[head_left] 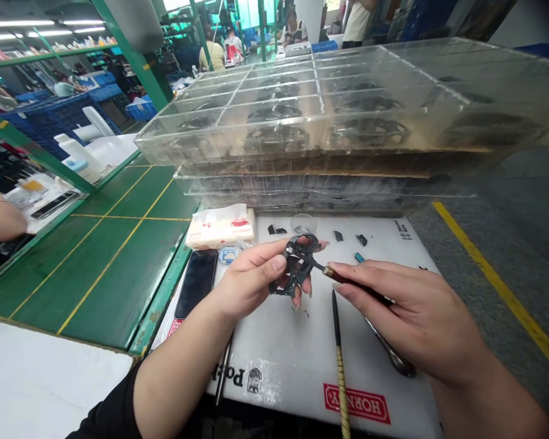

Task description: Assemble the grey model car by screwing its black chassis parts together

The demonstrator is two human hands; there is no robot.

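1. The stack of clear trays (238, 160) is the biggest thing. It stands behind the work, and its top tray sticks out. If a hand reached up fast and bumped it, I think it could slide.
2. The white counter (283, 347) has many loose things on it. A big arm sweep might knock some off.
3. The left hand (251, 277) curls around a dark part, with its thumb on the near side. The right hand (407, 305) pinches the handle of a thin tool. The hands are near each other but apart, so a slip of the tool could poke the left fingers.
4. The phone (196, 283) lies near the left arm. An elbow could push it.
5. The pointed stick (341, 372) lies loose below the tool. It could roll if it is bumped.
6. The dark part (297, 268) is up above the middle of the counter. It has holes and thin bars, so a hard push or tight squeeze could snap one.
7. The thin tool (332, 272) seems to meet the part. Too much push might scratch it.
8. The small dark pieces (338, 236) could get lost if they are brushed away.
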